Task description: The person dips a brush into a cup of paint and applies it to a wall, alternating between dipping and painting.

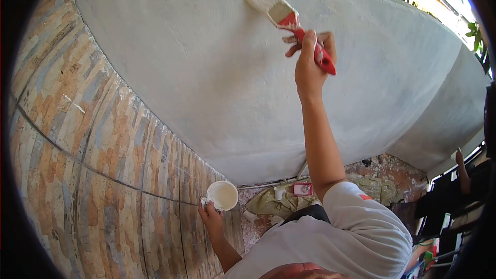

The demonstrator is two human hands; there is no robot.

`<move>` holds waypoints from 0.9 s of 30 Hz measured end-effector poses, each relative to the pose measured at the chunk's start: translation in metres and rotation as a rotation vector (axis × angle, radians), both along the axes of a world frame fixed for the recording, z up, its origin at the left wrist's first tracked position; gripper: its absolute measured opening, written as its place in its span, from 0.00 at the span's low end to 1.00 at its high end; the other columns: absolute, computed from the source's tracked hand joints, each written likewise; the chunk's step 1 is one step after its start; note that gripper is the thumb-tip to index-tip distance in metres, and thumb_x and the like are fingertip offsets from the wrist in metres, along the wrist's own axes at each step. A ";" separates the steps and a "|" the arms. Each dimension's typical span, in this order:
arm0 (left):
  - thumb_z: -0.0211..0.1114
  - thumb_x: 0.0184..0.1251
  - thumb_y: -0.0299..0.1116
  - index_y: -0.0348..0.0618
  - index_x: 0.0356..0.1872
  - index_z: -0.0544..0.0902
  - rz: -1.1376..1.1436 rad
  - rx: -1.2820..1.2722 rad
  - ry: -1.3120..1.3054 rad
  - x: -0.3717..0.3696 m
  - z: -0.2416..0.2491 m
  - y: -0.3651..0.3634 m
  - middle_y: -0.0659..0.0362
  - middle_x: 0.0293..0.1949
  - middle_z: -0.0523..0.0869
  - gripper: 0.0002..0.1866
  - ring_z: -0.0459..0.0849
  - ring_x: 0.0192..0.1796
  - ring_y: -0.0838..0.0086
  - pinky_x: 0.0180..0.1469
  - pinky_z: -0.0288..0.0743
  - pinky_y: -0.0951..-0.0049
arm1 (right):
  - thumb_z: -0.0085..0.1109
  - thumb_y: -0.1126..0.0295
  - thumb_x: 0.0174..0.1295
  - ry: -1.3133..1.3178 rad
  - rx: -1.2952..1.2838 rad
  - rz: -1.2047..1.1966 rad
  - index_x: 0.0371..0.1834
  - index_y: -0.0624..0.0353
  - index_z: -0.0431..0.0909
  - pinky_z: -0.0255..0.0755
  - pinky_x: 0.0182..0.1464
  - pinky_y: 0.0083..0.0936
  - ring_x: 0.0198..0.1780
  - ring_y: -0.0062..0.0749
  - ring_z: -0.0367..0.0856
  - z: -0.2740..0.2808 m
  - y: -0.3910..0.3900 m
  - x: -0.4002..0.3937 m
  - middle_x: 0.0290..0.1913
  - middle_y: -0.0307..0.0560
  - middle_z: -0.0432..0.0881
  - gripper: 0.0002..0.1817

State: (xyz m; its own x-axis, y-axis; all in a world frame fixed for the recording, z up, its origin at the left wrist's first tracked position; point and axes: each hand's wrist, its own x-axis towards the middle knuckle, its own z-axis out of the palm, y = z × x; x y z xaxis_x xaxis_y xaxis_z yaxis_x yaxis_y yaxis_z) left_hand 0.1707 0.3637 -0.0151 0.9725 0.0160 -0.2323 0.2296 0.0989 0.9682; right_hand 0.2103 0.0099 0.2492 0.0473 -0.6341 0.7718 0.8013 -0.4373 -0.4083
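Observation:
My right hand (pixel 313 62) is closed round the red handle of a wide paintbrush (pixel 271 6), its pale bristles up against the grey wall (pixel 206 62). Whitish paint marks the base of the bristles and part of the handle. Low at the left, my left hand (pixel 211 214) grips a white tub (pixel 222 195) by its rim. Cream-coloured paint shows inside the tub, and something white, like a rag or paint smear, is at the fingers.
Stone-patterned tiles (pixel 103 150) cover the wall at left, meeting the grey wall along an edge. Below lies a crumpled drop cloth (pixel 263 201) with a white cup (pixel 279 192) and a pink-red tray (pixel 303 189). Another person's arm (pixel 462 171) shows at far right.

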 end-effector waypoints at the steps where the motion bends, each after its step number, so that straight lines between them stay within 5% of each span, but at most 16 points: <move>1: 0.52 0.68 0.34 0.43 0.60 0.66 0.019 0.014 -0.002 -0.002 0.001 -0.001 0.62 0.35 0.78 0.20 0.72 0.27 0.84 0.23 0.64 0.82 | 0.47 0.72 0.69 0.062 0.070 -0.013 0.29 0.60 0.59 0.69 0.23 0.17 0.21 0.24 0.77 -0.024 -0.001 -0.006 0.28 0.56 0.82 0.11; 7: 0.53 0.68 0.35 0.43 0.57 0.68 0.078 0.028 -0.015 -0.007 -0.004 0.012 0.63 0.35 0.78 0.18 0.72 0.28 0.84 0.23 0.63 0.82 | 0.46 0.64 0.71 0.276 0.391 -0.010 0.31 0.57 0.58 0.67 0.22 0.18 0.20 0.25 0.74 -0.192 0.007 -0.041 0.30 0.55 0.82 0.13; 11: 0.53 0.67 0.35 0.44 0.53 0.71 0.097 0.091 -0.019 -0.005 -0.003 0.017 0.65 0.33 0.77 0.15 0.71 0.28 0.85 0.23 0.62 0.83 | 0.45 0.62 0.71 0.387 0.682 0.047 0.32 0.54 0.58 0.66 0.24 0.19 0.20 0.24 0.72 -0.236 0.017 -0.067 0.30 0.51 0.81 0.13; 16: 0.53 0.67 0.35 0.44 0.52 0.71 0.091 0.089 -0.018 0.005 0.003 0.013 0.65 0.32 0.77 0.15 0.70 0.26 0.85 0.22 0.61 0.84 | 0.44 0.65 0.70 0.248 0.841 0.248 0.31 0.56 0.61 0.68 0.29 0.22 0.23 0.26 0.72 -0.157 0.010 -0.085 0.28 0.48 0.77 0.10; 22: 0.53 0.66 0.34 0.45 0.53 0.70 0.111 0.024 -0.006 0.013 0.007 -0.009 0.64 0.32 0.76 0.15 0.70 0.26 0.85 0.22 0.60 0.85 | 0.44 0.63 0.70 -0.156 0.223 0.090 0.33 0.57 0.64 0.68 0.32 0.21 0.24 0.28 0.74 -0.007 -0.029 -0.080 0.30 0.56 0.81 0.10; 27: 0.54 0.66 0.35 0.44 0.55 0.69 0.015 -0.007 -0.029 0.012 0.002 -0.015 0.64 0.34 0.76 0.17 0.70 0.26 0.85 0.22 0.61 0.84 | 0.46 0.65 0.70 0.022 0.233 -0.057 0.33 0.59 0.63 0.69 0.33 0.23 0.25 0.28 0.76 -0.023 -0.060 -0.061 0.33 0.55 0.82 0.11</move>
